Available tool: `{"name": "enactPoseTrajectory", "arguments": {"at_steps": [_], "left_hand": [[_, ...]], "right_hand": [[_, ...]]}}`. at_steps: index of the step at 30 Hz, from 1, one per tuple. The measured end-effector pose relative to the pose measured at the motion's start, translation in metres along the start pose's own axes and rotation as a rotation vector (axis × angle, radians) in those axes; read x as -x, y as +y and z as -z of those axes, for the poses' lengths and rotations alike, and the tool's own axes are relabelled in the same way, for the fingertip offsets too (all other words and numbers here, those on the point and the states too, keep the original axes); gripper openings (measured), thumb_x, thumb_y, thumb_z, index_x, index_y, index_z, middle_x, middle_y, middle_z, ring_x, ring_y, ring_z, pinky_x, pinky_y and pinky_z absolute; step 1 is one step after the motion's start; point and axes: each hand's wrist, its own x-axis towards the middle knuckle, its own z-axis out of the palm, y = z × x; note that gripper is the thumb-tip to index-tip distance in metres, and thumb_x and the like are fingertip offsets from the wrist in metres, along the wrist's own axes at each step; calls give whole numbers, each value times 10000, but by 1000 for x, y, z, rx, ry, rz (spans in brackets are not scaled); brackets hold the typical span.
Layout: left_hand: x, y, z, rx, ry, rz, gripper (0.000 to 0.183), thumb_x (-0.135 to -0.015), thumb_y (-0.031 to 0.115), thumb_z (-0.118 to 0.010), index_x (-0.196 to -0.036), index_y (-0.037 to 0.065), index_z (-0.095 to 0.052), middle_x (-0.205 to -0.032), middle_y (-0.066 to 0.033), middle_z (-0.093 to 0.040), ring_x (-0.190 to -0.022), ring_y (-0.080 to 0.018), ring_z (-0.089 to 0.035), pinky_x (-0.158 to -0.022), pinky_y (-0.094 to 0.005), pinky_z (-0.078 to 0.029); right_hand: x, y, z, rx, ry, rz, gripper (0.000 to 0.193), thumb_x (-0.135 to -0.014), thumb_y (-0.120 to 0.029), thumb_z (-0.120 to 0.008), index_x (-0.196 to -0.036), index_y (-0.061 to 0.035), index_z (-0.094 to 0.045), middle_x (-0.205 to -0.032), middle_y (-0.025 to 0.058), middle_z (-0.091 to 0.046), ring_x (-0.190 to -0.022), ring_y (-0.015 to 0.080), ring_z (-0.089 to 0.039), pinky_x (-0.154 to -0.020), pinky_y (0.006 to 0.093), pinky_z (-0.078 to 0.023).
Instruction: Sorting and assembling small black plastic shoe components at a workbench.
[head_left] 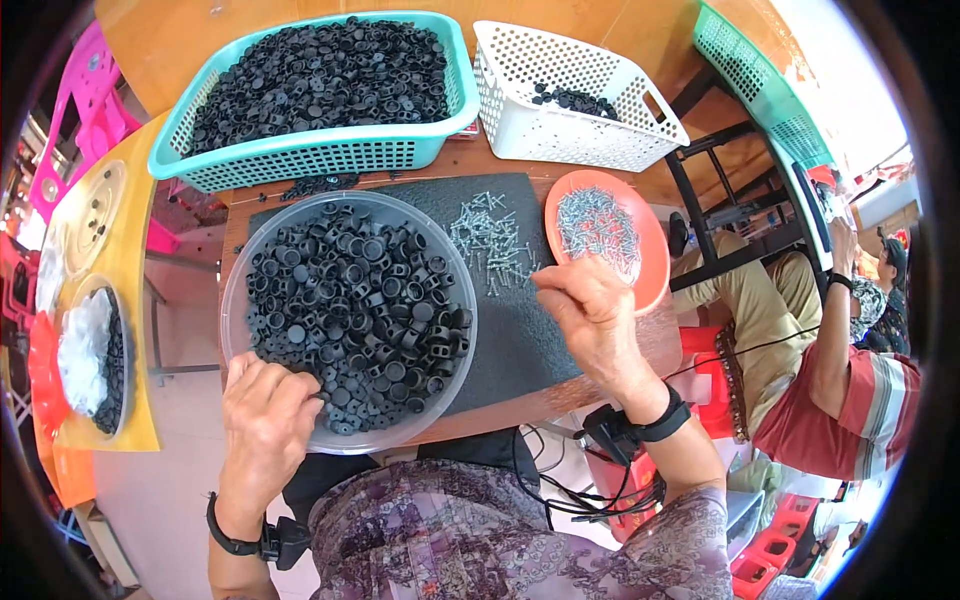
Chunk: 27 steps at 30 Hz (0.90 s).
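Note:
A round clear tub (468,300) full of small black plastic parts (350,300) stands on a dark mat (510,350). My left hand (265,415) is at the tub's near left rim, its fingers curled together; whatever they hold is hidden. My right hand (595,315) is raised by the near left side of an orange plate (655,270) heaped with silvery screws (600,225). Its thumb and forefinger are pinched together, and anything between them is too small to make out. Loose screws (490,240) lie scattered on the mat between the tub and the plate.
Behind the tub stands a teal basket (310,157) piled with black parts, beside a white basket (590,145) holding fewer. A yellow side table (140,330) at left carries another tub of black parts. At right sits another person (830,390). Cables (590,495) hang beside my lap.

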Motion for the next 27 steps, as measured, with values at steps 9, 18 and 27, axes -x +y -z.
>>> {"name": "enactPoseTrajectory", "arguments": {"at_steps": [9, 18, 27], "left_hand": [[7, -2, 11, 152, 66, 70, 164, -650, 21, -724, -785, -13, -638, -711, -62, -564, -685, -210, -520, -693, -321, -382], [15, -12, 6, 1171, 139, 511, 187, -712, 36, -748, -875, -15, -671, -813, -79, -622, -786, -158, -580, -699, -267, -461], [8, -9, 0, 1557, 181, 529, 314, -634, 100, -805, -864, 14, -609, -757, -66, -581, -684, -166, -537, -711, -331, -430]], "right_hand": [[-8, -1, -28, 123, -59, 146, 199, -656, -1, -688, -847, -44, -656, -731, 91, -536, -718, 279, -510, -627, 376, -419], [-10, 2, -37, 188, -134, 160, 154, -651, -27, -698, -788, -37, -630, -733, 107, -516, -743, 295, -495, -637, 398, -413], [2, 4, -30, -2, -122, -88, 168, -629, -52, -727, -752, -41, -614, -717, 113, -533, -742, 322, -514, -651, 413, -429]]}}
